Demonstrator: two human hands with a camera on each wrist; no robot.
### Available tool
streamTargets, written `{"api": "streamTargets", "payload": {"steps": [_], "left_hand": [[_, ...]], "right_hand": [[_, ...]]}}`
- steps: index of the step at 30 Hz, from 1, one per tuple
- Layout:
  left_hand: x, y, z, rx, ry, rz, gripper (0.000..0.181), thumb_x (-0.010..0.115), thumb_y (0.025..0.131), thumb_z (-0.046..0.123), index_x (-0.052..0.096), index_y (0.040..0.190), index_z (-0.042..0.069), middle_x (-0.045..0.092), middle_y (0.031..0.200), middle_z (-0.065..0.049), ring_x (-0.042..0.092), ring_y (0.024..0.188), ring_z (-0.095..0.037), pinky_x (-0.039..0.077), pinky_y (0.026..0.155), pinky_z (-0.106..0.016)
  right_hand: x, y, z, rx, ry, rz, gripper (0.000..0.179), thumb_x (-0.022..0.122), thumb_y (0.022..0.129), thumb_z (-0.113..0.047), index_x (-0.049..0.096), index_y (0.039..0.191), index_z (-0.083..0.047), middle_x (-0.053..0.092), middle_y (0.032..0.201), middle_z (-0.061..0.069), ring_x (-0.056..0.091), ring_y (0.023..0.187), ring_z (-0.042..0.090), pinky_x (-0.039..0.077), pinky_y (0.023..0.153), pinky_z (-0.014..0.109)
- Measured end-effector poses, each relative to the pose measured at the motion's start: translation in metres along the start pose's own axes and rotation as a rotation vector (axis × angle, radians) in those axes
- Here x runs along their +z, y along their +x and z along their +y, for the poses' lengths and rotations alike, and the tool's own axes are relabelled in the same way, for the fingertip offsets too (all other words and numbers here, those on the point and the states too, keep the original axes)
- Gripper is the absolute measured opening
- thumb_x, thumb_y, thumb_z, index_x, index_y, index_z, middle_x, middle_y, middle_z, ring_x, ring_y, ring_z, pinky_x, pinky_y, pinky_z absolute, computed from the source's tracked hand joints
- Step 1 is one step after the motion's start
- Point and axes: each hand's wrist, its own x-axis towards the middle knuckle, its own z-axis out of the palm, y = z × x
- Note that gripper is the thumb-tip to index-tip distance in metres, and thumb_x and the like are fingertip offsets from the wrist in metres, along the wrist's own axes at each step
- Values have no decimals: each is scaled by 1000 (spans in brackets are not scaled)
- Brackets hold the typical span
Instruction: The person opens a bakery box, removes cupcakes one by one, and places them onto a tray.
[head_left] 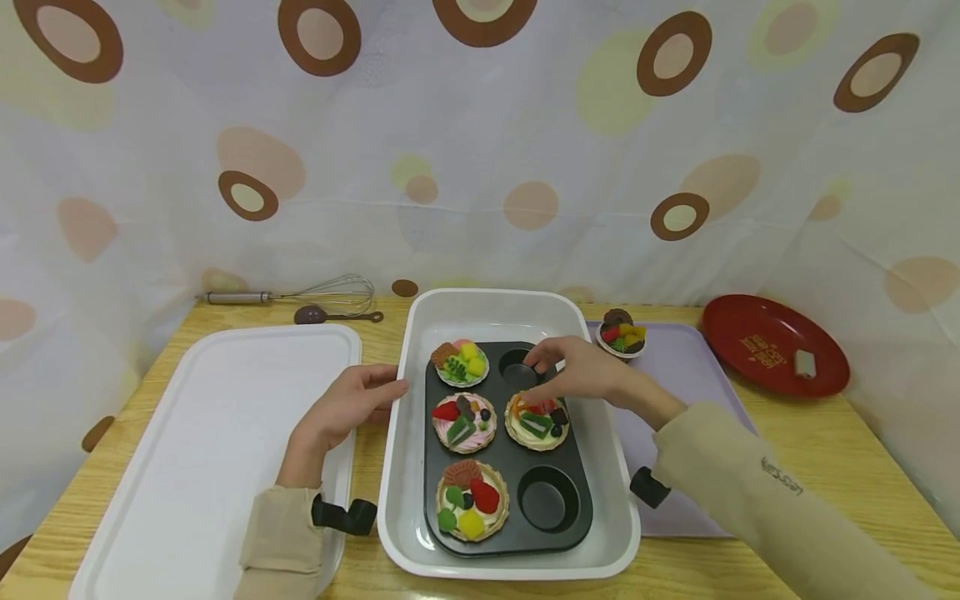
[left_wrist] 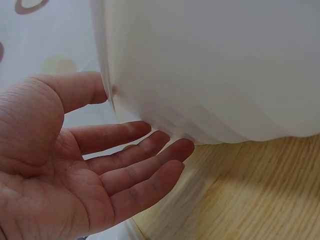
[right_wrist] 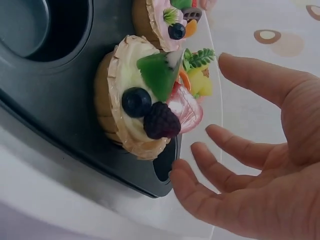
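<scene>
My left hand (head_left: 352,408) is at the left side of a deep white tray (head_left: 510,567), thumb at the rim and relaxed fingers along the outer wall in the left wrist view. Inside the tray lies a dark muffin pan (head_left: 517,542). My right hand (head_left: 581,371) hovers over the pan's right side, fingers loosely bent and holding nothing. Closest to it is a cream fruit tart (right_wrist: 132,105) with a green wedge, a blueberry and a dark berry. A pink-cream tart (head_left: 464,437), a strawberry tart (head_left: 480,525) and a fruit tart with a biscuit (head_left: 460,363) fill the left column.
A white flat tray (head_left: 210,450) lies left, with a whisk (head_left: 322,294) and a brown spoon (head_left: 333,316) behind it. To the right, a small fruit cup (head_left: 621,337) stands on a lilac tray (head_left: 675,358). A red plate (head_left: 765,325) holds a small pale block (head_left: 805,364).
</scene>
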Motion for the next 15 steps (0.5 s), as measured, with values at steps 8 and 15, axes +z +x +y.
{"api": "streamTargets", "payload": {"steps": [8, 15], "left_hand": [[0, 1, 0, 1, -3, -2, 49, 55, 98, 18, 44, 135, -13, 57, 125, -28, 64, 104, -29, 55, 84, -36], [0, 1, -1, 1, -4, 0, 49, 55, 98, 18, 45, 135, -13, 57, 125, -27, 63, 104, -28, 54, 85, -36]], "right_hand": [[0, -4, 3, 72, -133, -145, 64, 86, 66, -18, 56, 120, 2, 58, 113, 14, 53, 104, 29, 46, 94, 50], [7, -3, 3, 56, -240, -185, 70, 89, 59, -11, 52, 118, -1, 57, 102, 8, 53, 91, 24, 50, 80, 38]]}}
